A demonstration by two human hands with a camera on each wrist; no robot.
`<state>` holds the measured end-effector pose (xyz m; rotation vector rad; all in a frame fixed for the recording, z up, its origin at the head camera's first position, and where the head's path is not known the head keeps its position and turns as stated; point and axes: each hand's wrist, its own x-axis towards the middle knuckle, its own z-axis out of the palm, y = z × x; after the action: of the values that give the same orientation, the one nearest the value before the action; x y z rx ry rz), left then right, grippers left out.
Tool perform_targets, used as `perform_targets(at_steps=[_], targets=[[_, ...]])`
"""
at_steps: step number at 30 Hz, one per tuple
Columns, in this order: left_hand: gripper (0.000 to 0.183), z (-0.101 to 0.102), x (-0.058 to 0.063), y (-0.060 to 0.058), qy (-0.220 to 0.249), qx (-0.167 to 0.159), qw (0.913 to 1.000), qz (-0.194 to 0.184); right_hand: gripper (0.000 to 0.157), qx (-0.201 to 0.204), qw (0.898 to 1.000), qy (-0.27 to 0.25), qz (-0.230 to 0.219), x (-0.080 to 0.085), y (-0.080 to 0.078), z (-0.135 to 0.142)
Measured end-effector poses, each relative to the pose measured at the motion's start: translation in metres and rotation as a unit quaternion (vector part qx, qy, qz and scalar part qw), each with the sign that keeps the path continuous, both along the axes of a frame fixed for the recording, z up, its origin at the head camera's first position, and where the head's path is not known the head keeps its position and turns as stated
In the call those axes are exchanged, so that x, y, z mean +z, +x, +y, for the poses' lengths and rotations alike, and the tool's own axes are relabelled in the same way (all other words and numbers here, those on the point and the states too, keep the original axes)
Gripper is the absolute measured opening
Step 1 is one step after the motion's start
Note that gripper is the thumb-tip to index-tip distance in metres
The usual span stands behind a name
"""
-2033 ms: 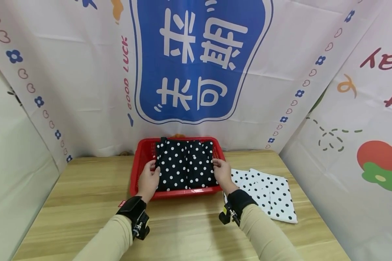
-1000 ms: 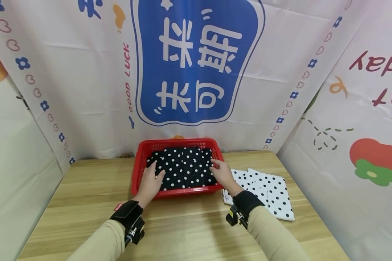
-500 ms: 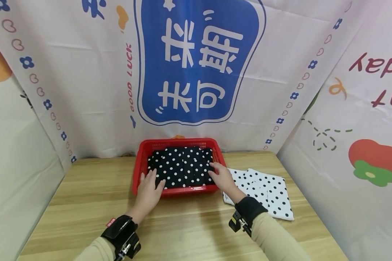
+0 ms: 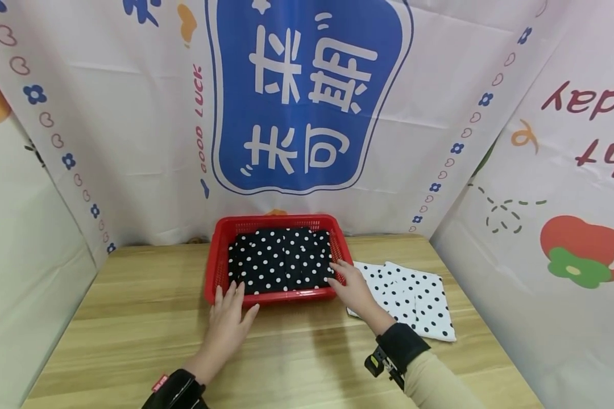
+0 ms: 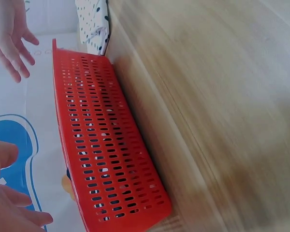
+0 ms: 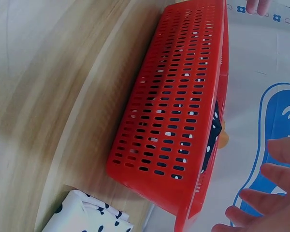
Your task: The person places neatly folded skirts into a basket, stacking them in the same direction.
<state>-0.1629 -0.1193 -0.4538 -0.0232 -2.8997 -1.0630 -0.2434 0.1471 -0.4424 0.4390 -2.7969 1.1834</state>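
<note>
Folded black cloth with white polka dots (image 4: 281,260) lies inside a red plastic basket (image 4: 290,297) on the table. My left hand (image 4: 228,321) hovers by the basket's front left corner, fingers spread and relaxed, holding nothing. At the basket's right side is my right hand (image 4: 354,291), its fingers loosely bent above the rim and nothing in its grasp. Both wrist views show the slotted basket wall, with bits of the dotted cloth visible through the slots. Folded white cloth with black dots (image 4: 430,307) lies on the table to the right, partly behind my right hand.
The wooden table (image 4: 133,318) reaches back to a hanging printed white curtain (image 4: 148,142). More printed cloth (image 4: 517,272) walls off the right side, and a plain pale panel (image 4: 30,255) the left. The basket stands near the table's back edge.
My hands let go of the black dotted cloth, which now lies lower in the basket. The left hand has drawn back towards me; the right has moved slightly back to the basket's right rim.
</note>
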Motion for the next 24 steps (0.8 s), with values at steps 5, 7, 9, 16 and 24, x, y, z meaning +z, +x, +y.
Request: perform_targets(at_steps=[5, 7, 9, 16, 24], targets=[[0.066, 0.0, -0.004, 0.006, -0.009, 0.008, 0.9999, -0.006, 0.041, 0.008, 1.0, 0.001, 0.0, -0.002, 0.006, 0.002], [0.065, -0.001, -0.005, 0.009, -0.011, 0.009, 0.9999, -0.003, 0.041, 0.01, 1.0, 0.002, 0.002, -0.003, 0.008, 0.004], [0.065, -0.002, -0.007, 0.011, -0.012, 0.011, 0.9999, 0.0, 0.04, 0.011, 1.0, 0.009, 0.007, -0.003, 0.01, 0.005], [0.064, -0.01, -0.014, 0.022, -0.012, 0.013, 0.9998, 0.006, 0.039, 0.018, 1.0, 0.005, 0.016, -0.005, 0.018, 0.009], [0.064, -0.017, -0.026, 0.034, 0.001, 0.02, 0.9997, -0.013, 0.036, 0.028, 0.999, 0.02, 0.003, -0.008, 0.028, 0.013]])
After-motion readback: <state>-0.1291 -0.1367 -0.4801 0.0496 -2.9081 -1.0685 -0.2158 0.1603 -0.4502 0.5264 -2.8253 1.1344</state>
